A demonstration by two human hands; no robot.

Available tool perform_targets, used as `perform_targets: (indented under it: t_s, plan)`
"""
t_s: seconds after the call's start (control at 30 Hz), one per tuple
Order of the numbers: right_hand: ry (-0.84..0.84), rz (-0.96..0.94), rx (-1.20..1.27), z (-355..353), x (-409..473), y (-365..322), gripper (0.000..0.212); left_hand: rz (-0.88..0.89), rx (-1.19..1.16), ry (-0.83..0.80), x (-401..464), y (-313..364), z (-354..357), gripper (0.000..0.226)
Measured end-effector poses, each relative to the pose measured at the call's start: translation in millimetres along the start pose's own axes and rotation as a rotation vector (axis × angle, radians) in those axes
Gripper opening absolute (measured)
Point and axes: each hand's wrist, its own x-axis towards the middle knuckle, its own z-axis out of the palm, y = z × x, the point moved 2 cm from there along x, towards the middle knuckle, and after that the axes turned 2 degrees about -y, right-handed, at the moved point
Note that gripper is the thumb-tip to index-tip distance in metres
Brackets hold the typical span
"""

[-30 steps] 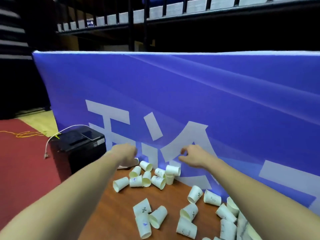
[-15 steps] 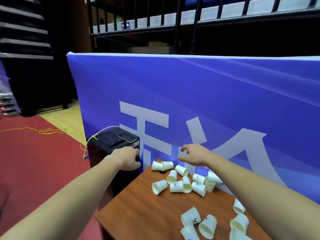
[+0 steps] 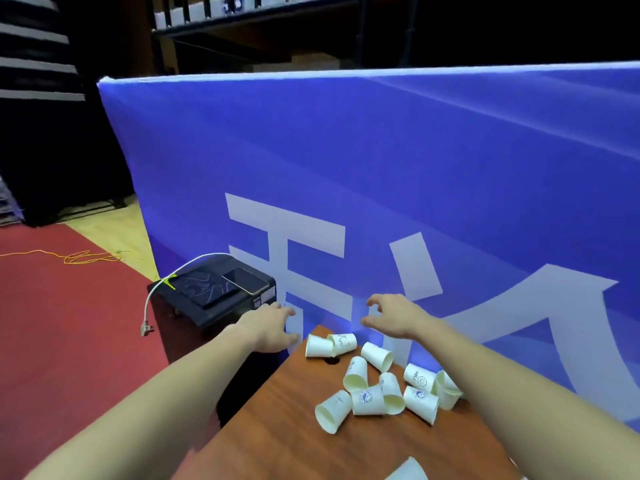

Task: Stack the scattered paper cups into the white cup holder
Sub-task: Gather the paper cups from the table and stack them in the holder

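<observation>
A: Paper cups lie on their sides in a loose heap at the far corner of the wooden table, right against the blue banner. A pair nested mouth to base sits nearest the corner. One more rim pokes in at the bottom edge.

B: Handling?

A: My read: thin-walled, very light, easy to crush or dent. They will roll or skid if nudged. Best taken around the side wall near the rolled rim, where the paper is stiffest, with a gentle pinch, then turned mouth up to nest.

B: Hands?

A: Left hand hovers off the table's left corner, fingers loosely spread, holding nothing. Right hand hangs above the far cups, fingers half curled like a claw, thumb apart, also empty. Neither touches a cup.

B: The white cup holder?

A: Not in view; I cannot say where it stands.

B: Against half a second ago?

A: The view has swung left and dipped, so the black box with a phone and white cable on top sits more central. The left hand, then a closed fist by the box, has opened. The right hand has barely changed. The cups lie as they did.
</observation>
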Motion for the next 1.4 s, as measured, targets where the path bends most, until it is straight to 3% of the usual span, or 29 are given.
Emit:
perform_targets:
  t_s: [0.37,0.6,0.8,0.9,1.03,1.2,1.4]
  plan:
    - [-0.122,0.058,0.035,86.5,127.6,31.2,0.042,-0.021,-0.050,-0.080,127.3,-18.4,75.2,0.053]
    - [-0.127,0.165,-0.045,157.5,188.5,48.8,0.025,-0.066,-0.090,-0.120,196.6,-41.6,137.4,0.024]
    - [-0.158,0.254,-0.083,197.2,256.0,55.1,0.013,-0.165,-0.151,-0.183,259.3,-59.2,180.4,0.028]
    - [-0.171,0.288,-0.100,219.1,279.0,56.2,0.016,-0.228,-0.274,-0.197,282.9,-66.1,199.1,0.035]
    - [-0.178,0.306,-0.144,248.3,302.8,63.6,0.024,-0.274,-0.480,-0.334,311.5,-76.2,227.2,0.045]
    - [-0.172,0.313,-0.178,264.8,312.8,70.0,0.015,-0.191,-0.753,-0.415,324.4,-77.1,252.1,0.035]
    - [-0.149,0.380,-0.234,241.1,300.3,67.1,0.011,-0.036,-0.700,-0.338,322.4,-62.6,228.9,0.038]
